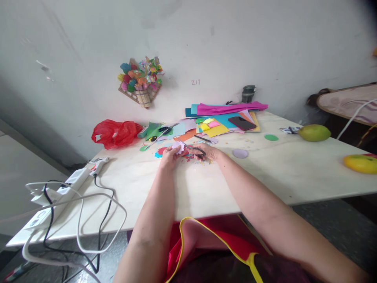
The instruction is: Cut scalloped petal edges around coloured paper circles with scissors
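My left hand [170, 156] pinches a pale lilac paper flower [178, 147] with a scalloped edge. Close to its right, my right hand [207, 151] is closed round the dark handles of a pair of scissors [200, 151], whose blades point left toward the paper. Whether the blades touch the flower I cannot tell. Below and behind the hands lie red and blue paper pieces [160, 151] among small coloured scraps. A plain lilac paper circle [240, 153] rests to the right of my right hand. A dark pen [204, 138] lies just beyond the hands.
Coloured paper sheets [219, 127] and a phone [242, 123] lie at the back. A red plastic bag [116, 133] sits back left; a power strip [59, 198] with looping cables occupies the left edge. Two mangoes, one green [314, 133] and one yellow [361, 164], are at right.
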`<act>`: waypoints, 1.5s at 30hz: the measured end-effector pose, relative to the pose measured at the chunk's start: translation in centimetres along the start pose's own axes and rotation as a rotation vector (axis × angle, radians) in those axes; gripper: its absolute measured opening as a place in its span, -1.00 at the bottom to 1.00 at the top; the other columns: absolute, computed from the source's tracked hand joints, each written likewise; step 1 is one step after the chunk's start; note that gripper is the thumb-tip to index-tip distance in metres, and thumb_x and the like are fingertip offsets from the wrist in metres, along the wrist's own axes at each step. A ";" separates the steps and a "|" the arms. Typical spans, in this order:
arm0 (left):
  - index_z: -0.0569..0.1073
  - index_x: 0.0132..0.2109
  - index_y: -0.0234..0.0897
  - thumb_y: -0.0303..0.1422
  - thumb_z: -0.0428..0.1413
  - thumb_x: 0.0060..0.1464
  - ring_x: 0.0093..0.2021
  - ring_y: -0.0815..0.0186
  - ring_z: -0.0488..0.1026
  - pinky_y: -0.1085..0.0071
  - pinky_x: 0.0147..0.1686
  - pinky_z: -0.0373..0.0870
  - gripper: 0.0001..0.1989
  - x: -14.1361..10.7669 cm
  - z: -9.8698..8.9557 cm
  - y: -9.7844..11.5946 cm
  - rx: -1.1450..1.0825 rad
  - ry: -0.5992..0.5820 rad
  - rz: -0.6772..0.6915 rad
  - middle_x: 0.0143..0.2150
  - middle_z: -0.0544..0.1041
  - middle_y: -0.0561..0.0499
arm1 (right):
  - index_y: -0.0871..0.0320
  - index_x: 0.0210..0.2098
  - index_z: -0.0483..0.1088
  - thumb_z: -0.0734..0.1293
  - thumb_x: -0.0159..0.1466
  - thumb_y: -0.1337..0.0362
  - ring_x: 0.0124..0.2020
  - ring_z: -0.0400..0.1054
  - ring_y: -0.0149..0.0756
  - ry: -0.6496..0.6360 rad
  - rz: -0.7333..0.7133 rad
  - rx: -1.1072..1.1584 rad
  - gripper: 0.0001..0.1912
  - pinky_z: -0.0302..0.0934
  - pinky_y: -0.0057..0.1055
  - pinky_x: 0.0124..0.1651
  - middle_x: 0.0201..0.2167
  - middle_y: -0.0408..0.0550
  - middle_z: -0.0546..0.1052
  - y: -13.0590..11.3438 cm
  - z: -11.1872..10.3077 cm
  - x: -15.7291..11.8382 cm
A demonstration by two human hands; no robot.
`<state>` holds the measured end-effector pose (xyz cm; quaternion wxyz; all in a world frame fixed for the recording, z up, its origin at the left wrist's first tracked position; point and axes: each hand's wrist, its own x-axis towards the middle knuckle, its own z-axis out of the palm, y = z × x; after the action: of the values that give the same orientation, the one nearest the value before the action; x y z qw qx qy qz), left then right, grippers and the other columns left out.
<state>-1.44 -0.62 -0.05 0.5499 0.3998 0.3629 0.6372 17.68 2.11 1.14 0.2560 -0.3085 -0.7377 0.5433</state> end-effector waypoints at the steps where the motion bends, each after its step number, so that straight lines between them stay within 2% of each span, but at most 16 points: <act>1: 0.49 -0.36 -0.42 -0.41 0.32 -0.25 -0.37 0.22 0.55 0.28 -0.25 0.54 -0.74 0.0 0.0 0.0 0.000 0.001 -0.001 -0.43 0.56 -0.08 | 0.20 -0.49 0.25 0.32 0.16 -0.06 -0.78 0.18 -0.54 -0.004 -0.002 -0.006 -0.58 -0.12 -0.59 -0.78 -0.70 -0.22 0.36 0.0 0.0 0.0; 12: 0.51 -0.36 -0.42 -0.43 0.28 -0.20 -0.37 0.23 0.55 0.31 -0.28 0.55 -0.81 0.0 0.0 -0.1 0.007 0.014 0.004 -0.42 0.57 -0.09 | 0.21 -0.49 0.25 0.30 0.18 -0.05 -0.78 0.18 -0.56 -0.002 -0.005 -0.011 -0.58 -0.11 -0.61 -0.78 -0.72 -0.24 0.34 0.0 0.1 0.0; 19: 0.50 -0.36 -0.40 -0.41 0.32 -0.24 -0.38 0.23 0.55 0.31 -0.29 0.55 -0.76 0.1 -0.2 -0.1 -0.002 0.025 -0.005 -0.43 0.56 -0.08 | 0.21 -0.48 0.26 0.33 0.15 -0.02 -0.78 0.15 -0.57 -0.018 -0.030 0.039 -0.61 -0.16 -0.62 -0.77 -0.72 -0.26 0.32 -0.2 0.0 -0.2; 24: 0.50 -0.36 -0.40 -0.41 0.32 -0.23 -0.42 0.27 0.54 0.34 -0.32 0.54 -0.78 0.1 -0.2 -0.1 0.007 0.042 -0.006 -0.44 0.55 -0.06 | 0.21 -0.49 0.27 0.35 0.14 0.05 -0.78 0.14 -0.58 -0.006 -0.012 0.047 -0.65 -0.16 -0.61 -0.77 -0.72 -0.26 0.33 0.3 -0.1 0.2; 29: 0.51 -0.36 -0.40 -0.41 0.29 -0.22 -0.43 0.31 0.52 0.39 -0.36 0.53 -0.80 0.1 -0.1 0.0 0.023 0.053 -0.003 -0.43 0.56 -0.06 | 0.21 -0.52 0.26 0.36 0.13 0.03 -0.80 0.12 -0.57 -0.009 -0.024 0.033 -0.63 -0.17 -0.60 -0.78 -0.76 -0.27 0.30 0.8 -0.3 0.5; 41: 0.51 -0.34 -0.39 -0.44 0.30 -0.22 -0.40 0.30 0.52 0.40 -0.37 0.51 -0.78 0.0 0.1 0.2 0.018 0.079 -0.010 -0.39 0.57 -0.09 | 0.20 -0.46 0.25 0.30 0.19 -0.02 -0.78 0.17 -0.55 0.009 -0.011 0.022 -0.62 -0.14 -0.60 -0.79 -0.72 -0.23 0.36 -0.1 0.0 0.0; 45: 0.51 -0.36 -0.38 -0.42 0.31 -0.23 -0.38 0.27 0.54 0.41 -0.37 0.52 -0.79 0.2 0.0 -0.1 -0.008 0.075 0.004 -0.42 0.57 -0.07 | 0.21 -0.46 0.26 0.30 0.21 0.02 -0.77 0.19 -0.55 0.000 0.003 0.019 -0.64 -0.11 -0.60 -0.79 -0.71 -0.23 0.35 -0.4 0.3 -0.1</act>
<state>-1.42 -0.46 -0.08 0.5362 0.3743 0.3797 0.6544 17.44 1.71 1.44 0.2582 -0.3073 -0.7320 0.5506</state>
